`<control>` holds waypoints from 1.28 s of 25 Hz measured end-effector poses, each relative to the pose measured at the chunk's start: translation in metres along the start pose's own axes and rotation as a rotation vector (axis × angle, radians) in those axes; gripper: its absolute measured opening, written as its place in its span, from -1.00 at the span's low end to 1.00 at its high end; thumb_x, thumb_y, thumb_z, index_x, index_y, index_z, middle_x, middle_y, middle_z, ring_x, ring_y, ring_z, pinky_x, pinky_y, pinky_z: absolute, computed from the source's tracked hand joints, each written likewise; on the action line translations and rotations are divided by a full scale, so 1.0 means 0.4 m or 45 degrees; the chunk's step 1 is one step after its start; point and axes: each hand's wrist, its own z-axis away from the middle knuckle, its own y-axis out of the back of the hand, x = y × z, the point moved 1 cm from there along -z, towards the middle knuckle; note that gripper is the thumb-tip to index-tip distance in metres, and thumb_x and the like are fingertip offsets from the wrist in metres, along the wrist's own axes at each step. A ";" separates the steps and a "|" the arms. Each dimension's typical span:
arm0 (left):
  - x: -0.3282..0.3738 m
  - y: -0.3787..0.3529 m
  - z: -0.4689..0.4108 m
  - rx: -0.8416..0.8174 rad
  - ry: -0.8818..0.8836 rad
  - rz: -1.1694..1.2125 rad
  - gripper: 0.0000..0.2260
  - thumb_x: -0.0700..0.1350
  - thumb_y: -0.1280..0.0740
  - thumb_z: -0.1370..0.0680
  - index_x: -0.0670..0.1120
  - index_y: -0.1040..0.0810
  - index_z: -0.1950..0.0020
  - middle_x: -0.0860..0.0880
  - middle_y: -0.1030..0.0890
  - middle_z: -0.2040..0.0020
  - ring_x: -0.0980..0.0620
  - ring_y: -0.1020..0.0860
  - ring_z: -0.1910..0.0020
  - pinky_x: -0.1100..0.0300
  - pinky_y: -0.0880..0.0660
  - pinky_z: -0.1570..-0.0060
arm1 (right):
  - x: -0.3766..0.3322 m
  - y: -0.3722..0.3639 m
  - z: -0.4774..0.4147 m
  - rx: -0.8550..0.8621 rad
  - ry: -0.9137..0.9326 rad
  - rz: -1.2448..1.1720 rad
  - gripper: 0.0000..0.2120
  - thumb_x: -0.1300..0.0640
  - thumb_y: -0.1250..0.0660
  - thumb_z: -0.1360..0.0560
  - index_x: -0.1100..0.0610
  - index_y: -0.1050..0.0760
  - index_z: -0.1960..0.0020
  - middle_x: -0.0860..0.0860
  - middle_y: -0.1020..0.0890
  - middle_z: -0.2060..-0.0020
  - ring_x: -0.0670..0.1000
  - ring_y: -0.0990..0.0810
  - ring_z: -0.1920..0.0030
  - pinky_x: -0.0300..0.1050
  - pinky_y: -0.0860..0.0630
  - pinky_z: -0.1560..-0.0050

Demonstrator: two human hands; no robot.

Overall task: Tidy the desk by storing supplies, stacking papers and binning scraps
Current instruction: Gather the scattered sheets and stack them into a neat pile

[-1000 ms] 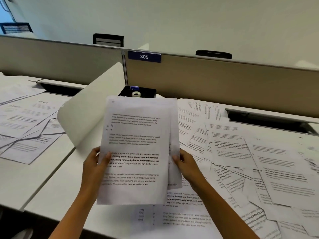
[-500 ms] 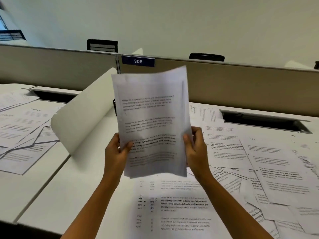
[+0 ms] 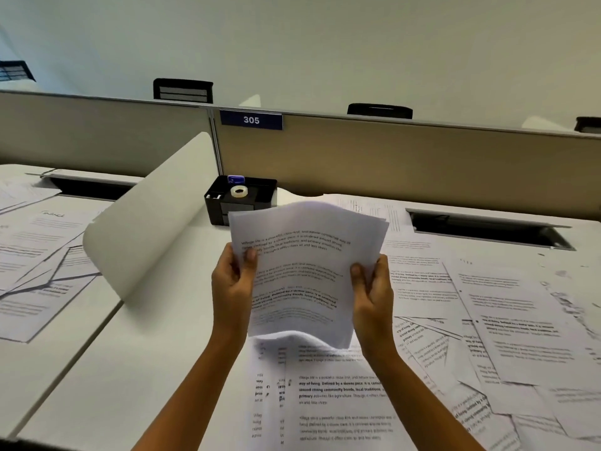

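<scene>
Far left, a black organizer [image 3: 240,200] holds a tape roll [image 3: 240,191]. The left hand [image 3: 231,284] and right hand [image 3: 374,294] pinch opposite edges of a paper stack [image 3: 305,275], held above the desk [image 3: 97,369]; loose sheets [image 3: 507,320] lie right.

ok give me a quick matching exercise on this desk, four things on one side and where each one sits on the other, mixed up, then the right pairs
Things:
1. sheaf of papers
2. tape roll
3. 305 sign
4. loose printed sheets

Places:
A. fixed on the partition
B. spread over the desk, to the right
C. gripped at each side by the left hand and right hand
D. on top of the black organiser

Pairs: 1-C, 2-D, 3-A, 4-B
</scene>
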 end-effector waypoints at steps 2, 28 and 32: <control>0.006 0.000 -0.002 0.044 -0.042 0.007 -0.72 0.00 -0.18 -0.52 -0.17 -0.40 -0.10 0.00 -0.58 0.09 0.14 -0.59 0.16 0.33 -0.54 0.26 | 0.000 0.008 -0.005 0.034 0.000 -0.034 -0.81 -0.04 -0.19 -0.48 -0.06 -0.33 -0.08 -0.05 -0.58 -0.04 -0.05 -0.62 0.02 -0.15 -0.62 0.13; -0.102 0.058 0.059 -0.147 0.209 -0.797 -0.87 -0.09 -0.36 -0.51 -0.04 -0.65 -0.02 0.07 -0.66 0.19 0.17 -0.61 0.27 0.51 -0.46 0.39 | 0.144 0.091 0.062 -0.041 -0.201 0.523 -0.87 0.13 -0.25 -0.55 0.07 -0.43 -0.09 -0.01 -0.60 0.03 -0.04 -0.59 0.08 -0.18 -0.61 0.03; -0.125 0.057 0.058 -0.149 0.391 -0.780 -0.81 -0.10 -0.42 -0.46 -0.09 -0.65 -0.06 -0.01 -0.69 0.12 0.10 -0.62 0.25 0.38 -0.51 0.23 | 0.177 0.141 0.048 -0.028 -0.268 0.590 -0.76 0.19 -0.29 -0.53 0.12 -0.47 -0.19 -0.06 -0.59 0.01 -0.08 -0.58 0.06 -0.45 -0.48 0.14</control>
